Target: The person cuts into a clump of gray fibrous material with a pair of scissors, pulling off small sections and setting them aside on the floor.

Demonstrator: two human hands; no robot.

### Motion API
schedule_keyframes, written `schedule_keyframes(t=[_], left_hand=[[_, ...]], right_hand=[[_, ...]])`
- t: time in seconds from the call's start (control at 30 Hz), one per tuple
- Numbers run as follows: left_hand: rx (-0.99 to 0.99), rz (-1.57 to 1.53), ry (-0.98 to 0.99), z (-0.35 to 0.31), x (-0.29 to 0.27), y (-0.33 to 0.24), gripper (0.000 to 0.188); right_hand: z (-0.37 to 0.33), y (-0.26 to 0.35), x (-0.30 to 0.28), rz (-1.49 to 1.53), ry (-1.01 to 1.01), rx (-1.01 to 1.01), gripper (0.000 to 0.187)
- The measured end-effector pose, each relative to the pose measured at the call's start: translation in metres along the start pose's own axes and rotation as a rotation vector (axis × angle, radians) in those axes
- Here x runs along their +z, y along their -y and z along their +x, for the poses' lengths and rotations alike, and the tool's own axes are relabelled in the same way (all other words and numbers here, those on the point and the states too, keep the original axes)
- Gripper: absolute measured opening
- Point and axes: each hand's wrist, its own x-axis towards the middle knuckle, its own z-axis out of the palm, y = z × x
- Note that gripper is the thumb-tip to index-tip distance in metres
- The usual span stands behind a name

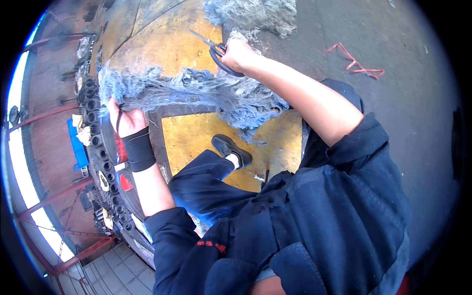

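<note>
Currently left hand (pixel 125 120) is clenched on the 9 o'clock end of a grey fibre bundle (pixel 196 93), stretched taut. Its long axis runs 9 to 3 o'clock, ending at a frayed clump above the yellow floor plate (pixel 196 135). Right hand (pixel 238 54) grips black-handled scissors (pixel 216 49), blades pointing to 10 o'clock, at 12 o'clock of the bundle's right half. Right hand is nearer the clump; 1 loose fibre pile (pixel 255 14) sits beyond.

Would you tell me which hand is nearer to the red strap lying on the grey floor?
Right. The right hand, holding scissors, is closer to the red strap; the left hand grips grey fibre at the far side.
</note>
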Motion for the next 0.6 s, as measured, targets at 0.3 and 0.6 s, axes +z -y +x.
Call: schedule_keyframes(t=[0.3,0.6], left_hand=[[-0.070,-0.189,0.239,-0.008,0.025,-0.064,0.031],[0.033,-0.131,0.208,-0.007,-0.010,-0.060,0.034]], right_hand=[[-0.015,0.022,0.020,0.101,0.207,-0.274,0.051],[0.000,0.031,0.036,0.071,0.189,-0.214,0.019]])
